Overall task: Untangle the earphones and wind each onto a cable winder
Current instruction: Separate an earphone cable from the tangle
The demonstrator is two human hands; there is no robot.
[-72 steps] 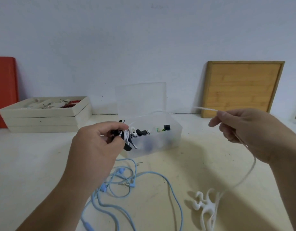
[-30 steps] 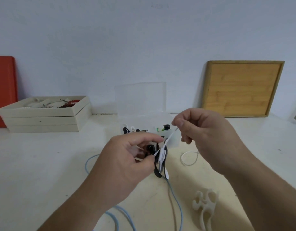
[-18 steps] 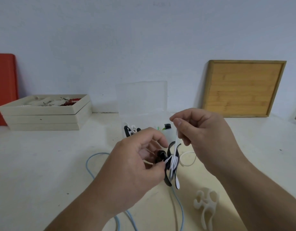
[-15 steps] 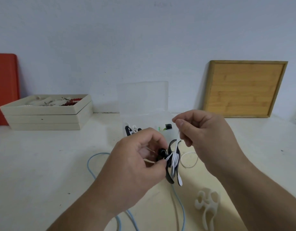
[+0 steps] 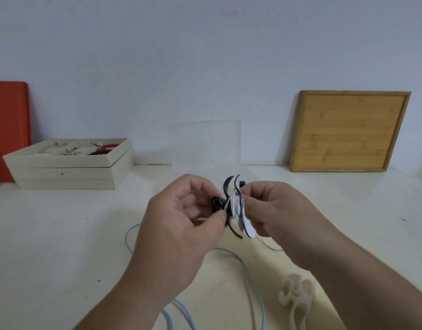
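Observation:
My left hand (image 5: 179,229) pinches a black cable winder (image 5: 226,189) held up above the table. White earphone cable (image 5: 236,203) is coiled round the winder's middle. My right hand (image 5: 276,215) pinches the cable at the winder's right side, fingers curled. A short loop of white cable hangs below my right hand. A blue earphone cable (image 5: 243,263) lies loose on the table under my hands. A white cable winder (image 5: 296,296) lies on the table at the lower right.
A clear plastic box (image 5: 205,144) with its lid up stands behind my hands. Stacked cream trays (image 5: 67,172) with beads sit at the back left, beside a red board (image 5: 9,129). A wooden tray (image 5: 348,132) leans on the wall at the right.
My right hand has wound the white cable round the black winder, coming in from the far right until it sits against the winder. Less loose white cable lies on the table.

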